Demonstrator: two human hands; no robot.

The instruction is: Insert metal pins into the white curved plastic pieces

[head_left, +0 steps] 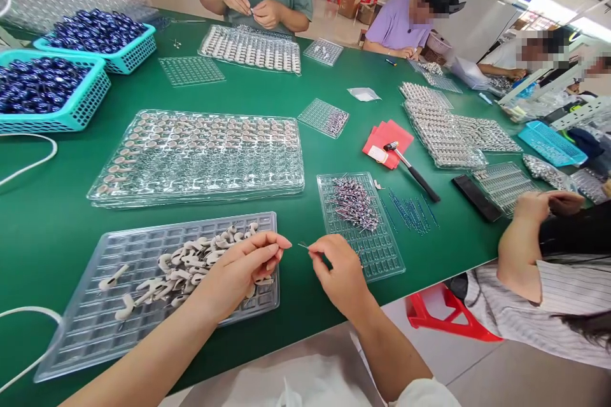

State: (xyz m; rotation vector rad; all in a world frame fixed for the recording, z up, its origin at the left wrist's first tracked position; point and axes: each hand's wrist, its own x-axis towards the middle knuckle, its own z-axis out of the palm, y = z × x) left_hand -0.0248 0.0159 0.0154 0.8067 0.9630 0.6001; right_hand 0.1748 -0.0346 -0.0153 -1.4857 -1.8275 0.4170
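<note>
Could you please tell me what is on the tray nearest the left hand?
White earbud-shaped pieces lie in a loose pile on the tray. The left hand and forearm hide part of it; what they cover cannot be seen.

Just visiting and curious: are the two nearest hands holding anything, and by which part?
The right hand pinches thin wires behind their free ends; whether the left hand holds anything cannot be told.
</note>
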